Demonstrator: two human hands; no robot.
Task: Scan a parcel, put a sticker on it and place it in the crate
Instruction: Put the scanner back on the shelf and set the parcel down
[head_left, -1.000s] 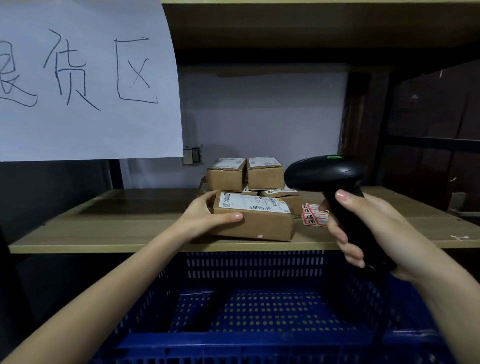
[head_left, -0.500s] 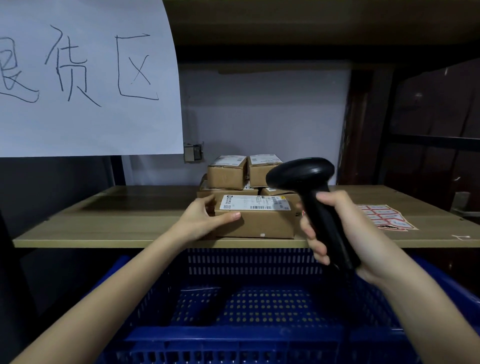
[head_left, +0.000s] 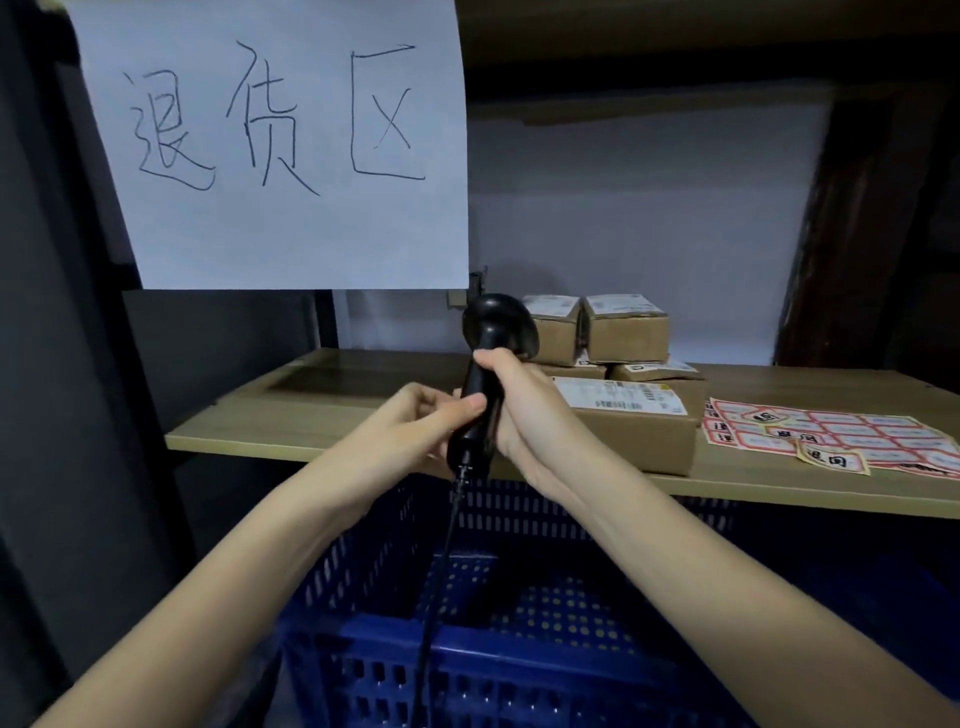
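A black barcode scanner (head_left: 488, 338) stands upright in front of the shelf, its cable hanging down into the blue crate (head_left: 467, 670). My right hand (head_left: 524, 410) is wrapped around its handle from the right. My left hand (head_left: 415, 415) touches the handle from the left, thumb on it. A flat brown parcel (head_left: 639, 431) with a white barcode label lies on the wooden shelf (head_left: 322, 415), right of the hands, with no hand on it. A sheet of red-and-white stickers (head_left: 831, 436) lies on the shelf further right.
Several small brown boxes (head_left: 623, 332) are stacked behind the parcel. A large white paper sign (head_left: 291, 145) with handwritten characters hangs above the shelf's left part. The blue crate sits below the shelf's front edge. Dark shelf posts stand at left and right.
My left hand left the parcel and came onto the scanner handle. The right hand carried the scanner left and turned it upright. The view shifted left.
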